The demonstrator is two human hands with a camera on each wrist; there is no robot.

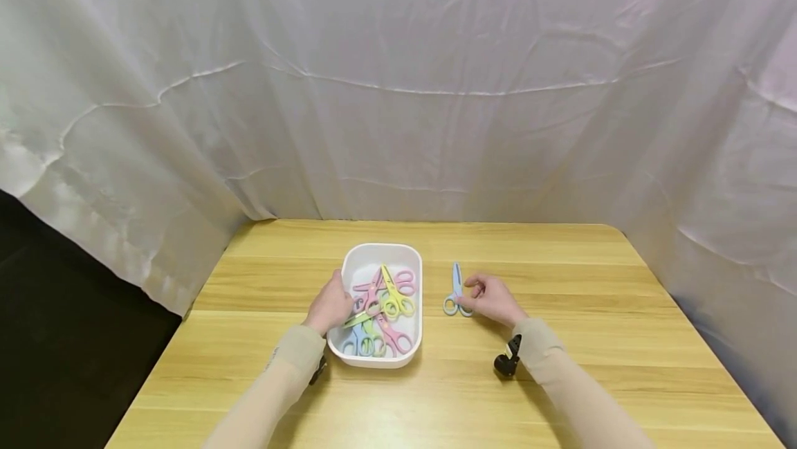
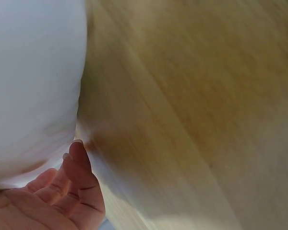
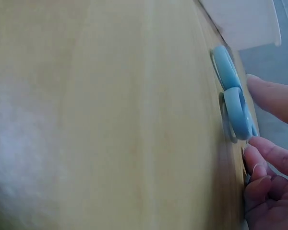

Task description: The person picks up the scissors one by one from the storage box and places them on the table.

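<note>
Wood surface; on it white bin w/ mixed scissors. L hand grips bin's L side. R hand relaxed, thumb & fingers apart at loose blue scissors; contact unclear. Pair's flat, R of bin, long axis fore-aft, tips fwd.

On your table, the tray sits lower centre, scissors inside; a loose pair lies to its right; curtain hangs behind.
</note>
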